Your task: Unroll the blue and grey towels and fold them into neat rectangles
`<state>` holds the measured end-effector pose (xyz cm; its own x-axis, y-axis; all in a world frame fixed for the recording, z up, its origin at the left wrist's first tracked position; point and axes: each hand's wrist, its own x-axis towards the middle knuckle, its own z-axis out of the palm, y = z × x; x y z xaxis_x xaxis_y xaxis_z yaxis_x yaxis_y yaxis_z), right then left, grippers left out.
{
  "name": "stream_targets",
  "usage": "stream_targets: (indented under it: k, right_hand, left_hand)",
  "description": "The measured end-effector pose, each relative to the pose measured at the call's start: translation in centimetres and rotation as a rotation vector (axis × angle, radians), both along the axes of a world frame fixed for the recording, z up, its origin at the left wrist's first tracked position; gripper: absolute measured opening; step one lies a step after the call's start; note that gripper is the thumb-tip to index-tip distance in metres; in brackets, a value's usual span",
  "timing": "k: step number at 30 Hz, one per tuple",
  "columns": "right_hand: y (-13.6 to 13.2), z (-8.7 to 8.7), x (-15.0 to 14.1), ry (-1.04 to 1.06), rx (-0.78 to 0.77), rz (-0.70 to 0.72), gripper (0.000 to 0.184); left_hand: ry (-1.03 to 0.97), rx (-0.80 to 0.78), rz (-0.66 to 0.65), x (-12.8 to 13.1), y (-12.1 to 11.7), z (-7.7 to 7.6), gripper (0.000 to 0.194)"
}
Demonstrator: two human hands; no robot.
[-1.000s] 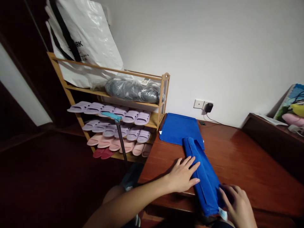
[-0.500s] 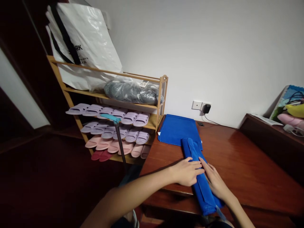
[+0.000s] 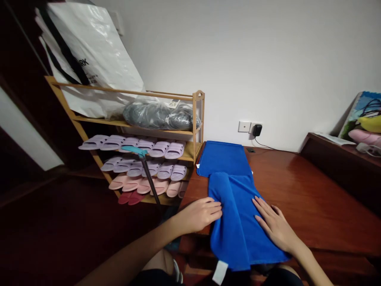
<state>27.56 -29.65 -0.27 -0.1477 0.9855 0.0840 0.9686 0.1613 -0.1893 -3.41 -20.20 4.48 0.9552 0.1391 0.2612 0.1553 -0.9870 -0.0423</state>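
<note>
Gently work the raised fold of the blue cloth [image 3: 245, 228], lying just in front of the folded blue piece [image 3: 223, 157] and seemingly lapping onto its near edge. Best to anchor with the right hand [image 3: 275, 228], spread flat, while guiding evenly with the left hand [image 3: 203, 214], curled gripping the side.

The left hand [image 3: 202, 215] pinches the left edge of the blue cloth [image 3: 233, 210], its bare forearm [image 3: 143, 251] outstretched; the right hand [image 3: 275, 229] lies palm-down on the cloth's right side.
</note>
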Motion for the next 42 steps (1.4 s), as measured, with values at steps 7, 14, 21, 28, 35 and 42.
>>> stream_targets:
  k: [7,14,21,28,35,42]
  right_hand:
    - [-2.9,-0.9,2.6,-0.018,0.032,-0.093,0.057]
    - [-4.6,-1.3,7.3,-0.082,0.094,-0.191,0.056]
    - [-0.2,-0.9,4.5,-0.029,0.185,-0.194,0.065]
    - [-1.6,-2.6,8.3,-0.084,0.074,-0.238,0.067]
    - [-4.4,-3.8,15.4,-0.079,0.057,-0.267,0.069]
    - [-5.8,-5.5,22.5,-0.047,0.063,-0.296,0.072]
  left_hand:
    - [0.091,-0.131,0.238,-7.5,-1.0,-0.5,0.060]
    - [-0.010,-0.204,0.389,-7.5,-1.2,1.5,0.040]
    - [-0.053,-0.230,0.420,1.2,0.2,-1.3,0.055]
    - [0.045,-0.261,0.430,-0.4,0.2,-2.5,0.058]
    - [0.031,-0.255,0.436,-4.1,0.8,-2.3,0.057]
    - [0.060,-0.306,0.424,-5.6,1.7,-1.6,0.055]
